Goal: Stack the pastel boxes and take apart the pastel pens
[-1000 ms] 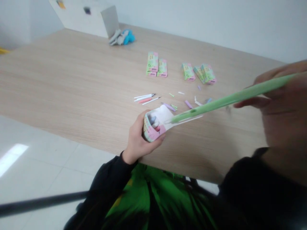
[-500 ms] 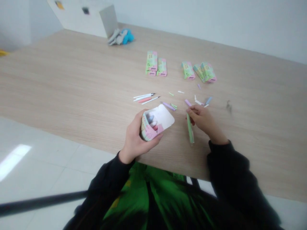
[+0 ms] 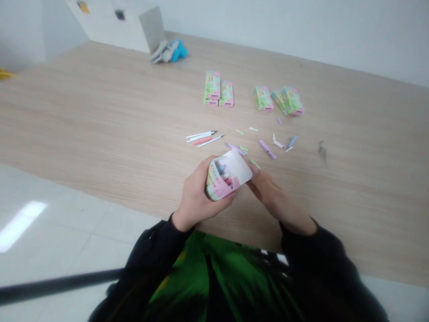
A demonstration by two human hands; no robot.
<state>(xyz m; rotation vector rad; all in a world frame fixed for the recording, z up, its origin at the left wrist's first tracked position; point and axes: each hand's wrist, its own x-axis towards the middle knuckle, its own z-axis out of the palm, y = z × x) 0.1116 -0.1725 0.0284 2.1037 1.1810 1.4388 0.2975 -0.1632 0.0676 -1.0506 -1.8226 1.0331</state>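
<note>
My left hand [image 3: 194, 199] is closed around a small pastel pen box [image 3: 224, 181] with its white flap open; several pen ends show inside. My right hand [image 3: 276, 202] sits just right of the box, fingers curled near the flap. A short green pen end [image 3: 254, 164] pokes out above its fingertips; the rest of the pen is hidden under the hand. Both hands hover over the near edge of the wooden table [image 3: 100, 120].
Loose refills [image 3: 203, 136] and pastel pen parts, among them a purple piece [image 3: 267, 149], lie behind the hands. Farther back are two closed boxes [image 3: 217, 89] and three more boxes [image 3: 279, 100]. A white carton [image 3: 117, 20] and a blue-grey cloth [image 3: 169, 50] sit far left.
My right hand swung the green pen down from near the camera to the table, then moved left up against the box. The left hand shifted the box slightly right.
</note>
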